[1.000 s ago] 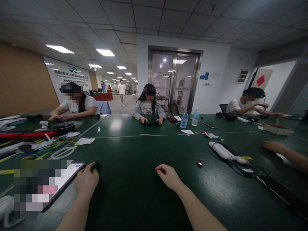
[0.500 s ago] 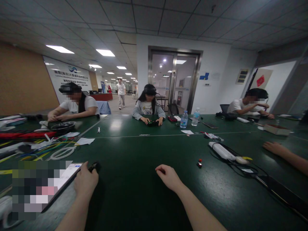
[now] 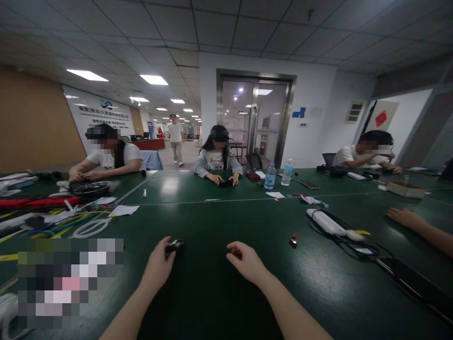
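Note:
My left hand (image 3: 158, 264) is closed around a small black object with a shiny top (image 3: 175, 246), too indistinct to name. It is above the dark green table (image 3: 201, 283), left of centre. Across from it, my right hand (image 3: 249, 262) has its thumb and fingers curled together. A small dark red piece (image 3: 238, 253) shows between those fingers; its kind I cannot make out. The two hands are apart. To the right of my right hand, a small red and silver item (image 3: 293, 241) lies on the table.
Cables (image 3: 92, 226) and tools are heaped at left, beside a blurred-out phone or tablet (image 3: 71, 283). A white power strip (image 3: 325, 222) lies right, near another person's hand (image 3: 399, 216). Two water bottles (image 3: 270, 176) stand farther back. Several people sit around the table; one person walks behind.
My left hand has moved right with the black object, away from the screen device toward the middle. My right hand's fingers have parted slightly, exposing the dark red piece. The walking person is nearer.

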A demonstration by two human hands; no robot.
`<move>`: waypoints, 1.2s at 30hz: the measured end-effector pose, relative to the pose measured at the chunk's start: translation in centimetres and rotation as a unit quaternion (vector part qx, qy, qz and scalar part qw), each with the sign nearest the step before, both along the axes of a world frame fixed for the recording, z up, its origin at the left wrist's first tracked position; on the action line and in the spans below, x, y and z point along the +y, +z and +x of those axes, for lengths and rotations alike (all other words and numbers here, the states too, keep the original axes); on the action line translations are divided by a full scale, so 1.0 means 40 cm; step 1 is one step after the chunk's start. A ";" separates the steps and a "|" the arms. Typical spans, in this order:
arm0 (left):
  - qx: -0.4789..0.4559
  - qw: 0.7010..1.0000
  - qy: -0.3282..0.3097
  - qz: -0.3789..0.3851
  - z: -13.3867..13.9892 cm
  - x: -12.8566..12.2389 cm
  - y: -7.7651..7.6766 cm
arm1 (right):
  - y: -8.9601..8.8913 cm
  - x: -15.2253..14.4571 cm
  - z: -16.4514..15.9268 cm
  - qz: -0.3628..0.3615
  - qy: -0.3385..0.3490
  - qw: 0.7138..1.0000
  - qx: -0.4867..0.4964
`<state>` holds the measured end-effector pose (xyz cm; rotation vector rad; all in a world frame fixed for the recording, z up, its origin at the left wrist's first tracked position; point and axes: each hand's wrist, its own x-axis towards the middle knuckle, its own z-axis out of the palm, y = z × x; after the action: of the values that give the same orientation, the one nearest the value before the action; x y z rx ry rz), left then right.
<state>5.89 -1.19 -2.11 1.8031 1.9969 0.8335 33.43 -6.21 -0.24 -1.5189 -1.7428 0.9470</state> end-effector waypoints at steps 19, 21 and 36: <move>-0.111 0.917 -0.371 -0.098 0.153 -0.121 0.015 | 0.006 0.017 0.016 -0.001 -0.008 0.990 0.141; -0.107 0.914 -0.380 -0.094 0.154 -0.124 0.024 | -0.008 0.032 0.034 -0.050 -0.033 0.980 0.188; -0.096 0.910 -0.394 -0.089 0.159 -0.131 0.042 | -0.037 0.051 0.052 -0.081 -0.024 0.946 0.314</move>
<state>12.27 -6.41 -0.42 2.0574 1.0136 0.5101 35.51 -4.17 -1.71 -1.1629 -1.1860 1.3910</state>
